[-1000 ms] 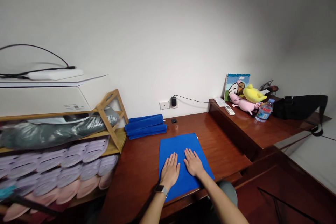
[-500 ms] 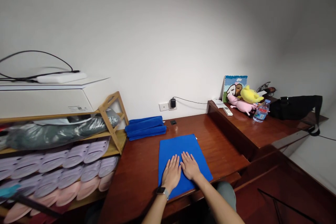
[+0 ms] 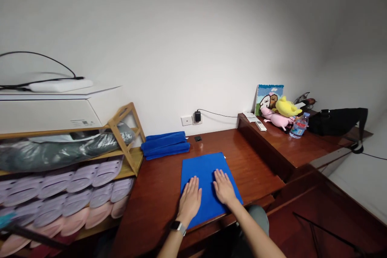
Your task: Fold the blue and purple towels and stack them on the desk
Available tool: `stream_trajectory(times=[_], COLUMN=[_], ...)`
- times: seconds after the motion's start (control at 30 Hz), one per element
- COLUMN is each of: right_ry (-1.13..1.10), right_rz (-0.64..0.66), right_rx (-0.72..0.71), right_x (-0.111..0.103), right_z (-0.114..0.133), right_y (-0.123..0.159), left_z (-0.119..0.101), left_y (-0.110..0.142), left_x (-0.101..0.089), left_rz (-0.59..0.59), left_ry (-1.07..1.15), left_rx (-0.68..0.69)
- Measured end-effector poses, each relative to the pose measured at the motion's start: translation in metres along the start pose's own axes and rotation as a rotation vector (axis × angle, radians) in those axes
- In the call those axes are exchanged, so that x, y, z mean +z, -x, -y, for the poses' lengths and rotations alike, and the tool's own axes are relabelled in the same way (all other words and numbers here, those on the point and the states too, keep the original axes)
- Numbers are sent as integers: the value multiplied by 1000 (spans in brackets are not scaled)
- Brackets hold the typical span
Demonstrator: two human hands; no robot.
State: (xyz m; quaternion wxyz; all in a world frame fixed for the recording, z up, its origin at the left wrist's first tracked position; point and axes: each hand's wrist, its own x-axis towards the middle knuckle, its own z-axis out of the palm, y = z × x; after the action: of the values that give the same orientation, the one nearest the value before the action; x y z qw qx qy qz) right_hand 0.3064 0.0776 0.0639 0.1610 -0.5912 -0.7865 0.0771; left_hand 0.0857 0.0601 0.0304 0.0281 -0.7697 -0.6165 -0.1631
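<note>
A blue towel (image 3: 205,169) lies spread flat on the brown wooden desk (image 3: 151,209), its near edge close to the desk's front edge. My left hand (image 3: 190,198) rests flat on the towel's left side, fingers stretched out, with a watch on the wrist. On the right side of the cloth lies my right hand (image 3: 224,187), also flat, its thumb a little apart from the fingers. Neither hand holds anything. Farther back on the left, against the wall, sits a stack of folded blue towels (image 3: 165,145).
To the left stands a wooden rack (image 3: 133,161) with several slippers (image 3: 80,179) and a white box (image 3: 45,113) on top. The raised desk section at right bears plush toys (image 3: 276,119), a water bottle (image 3: 299,125), a remote (image 3: 260,125) and a black bag (image 3: 335,121).
My hands have slid apart over the towel, the left one leftward and the right one rightward. The view has shifted slightly. The folded stack stays in place.
</note>
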Motion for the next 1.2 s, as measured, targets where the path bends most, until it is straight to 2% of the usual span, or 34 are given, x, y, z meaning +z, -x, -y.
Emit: stream_trajectory(times=[0.1, 0.17, 0.27, 0.37, 0.43, 0.53, 0.67, 0.77, 0.87, 1.03, 1.1, 1.2], right_ry=[-55, -51, 9, 75, 91, 57, -51, -70, -14, 95, 98, 44], right_rz=[57, 73, 77, 98, 91, 38, 41, 84, 78, 87, 51, -19], right_rx=[-128, -122, 5, 172, 214, 94, -140, -159, -48, 243, 268, 141], right_x=[16, 21, 13, -6, -17, -20, 2, 17, 14, -21, -27, -18], right_z=[27, 25, -4, -35, -42, -23, 26, 40, 20, -34, -36, -9], right_y=[-2, -1, 5, 12, 14, 12, 1, -1, 2, 9, 14, 22], left_z=[-28, -28, -3, 25, 32, 19, -15, -23, -11, 13, 14, 4], left_y=[-10, -6, 12, 29, 33, 27, 14, 19, 35, 62, 66, 61], left_x=[3, 5, 6, 6, 5, 3, 0, 0, 0, -1, -1, -2], left_rz=[98, 111, 76, 20, -17, -45, 62, 112, 78, 11, -19, -51], left_ry=[18, 8, -21, -50, -54, -30, -5, -14, -23, -43, -43, -28], left_rx=[47, 36, -13, -68, -69, -23, 27, 11, -7, -42, -46, -21])
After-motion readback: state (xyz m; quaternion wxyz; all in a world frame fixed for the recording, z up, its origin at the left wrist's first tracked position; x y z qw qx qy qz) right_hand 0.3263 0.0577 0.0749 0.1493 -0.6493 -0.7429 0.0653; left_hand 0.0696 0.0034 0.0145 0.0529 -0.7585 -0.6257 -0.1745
